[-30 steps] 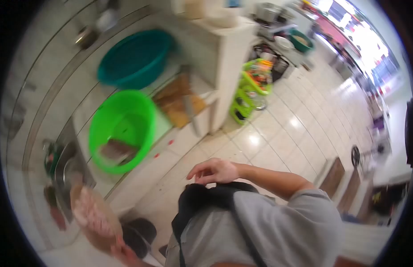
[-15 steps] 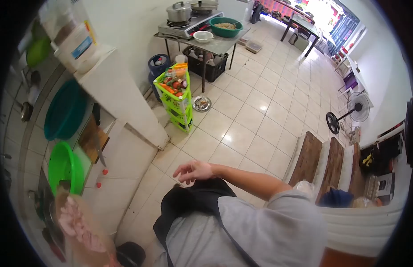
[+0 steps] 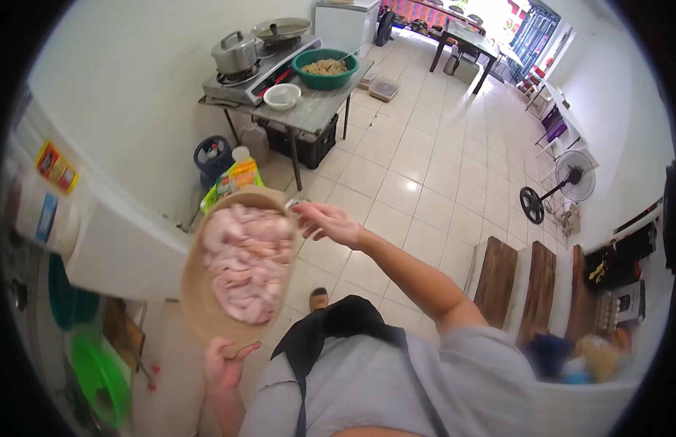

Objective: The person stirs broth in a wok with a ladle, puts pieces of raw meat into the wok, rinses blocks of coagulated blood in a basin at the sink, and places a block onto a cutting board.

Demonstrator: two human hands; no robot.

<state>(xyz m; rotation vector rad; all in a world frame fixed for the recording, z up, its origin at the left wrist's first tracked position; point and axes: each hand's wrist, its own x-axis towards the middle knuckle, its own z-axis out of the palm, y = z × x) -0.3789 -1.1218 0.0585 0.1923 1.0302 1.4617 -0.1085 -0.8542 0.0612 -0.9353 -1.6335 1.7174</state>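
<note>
A beige oval tray (image 3: pixel 196 291) of pale pink raw meat pieces (image 3: pixel 247 269) is held up before me, slightly blurred. My left hand (image 3: pixel 225 364) is closed on its near end, thumb over the rim. Beside the far right rim is my right hand (image 3: pixel 331 224), fingers spread and stretched out, with the fingertips at or very near the edge; whether they touch I cannot tell. The tray covers most of the green rack behind it.
Ahead, a metal table (image 3: pixel 316 109) bears a stove with a pot (image 3: pixel 236 54), a white bowl (image 3: pixel 282 96) and a green basin of food (image 3: pixel 325 69). A blue gas cylinder (image 3: pixel 213 160) stands beside it. Wooden steps (image 3: pixel 496 277) and a fan (image 3: pixel 571 175) are at right.
My left hand has come into view, bringing the tray of meat from the lower left to in front of me. My right hand has moved forward to the tray's rim. The view has shifted.
</note>
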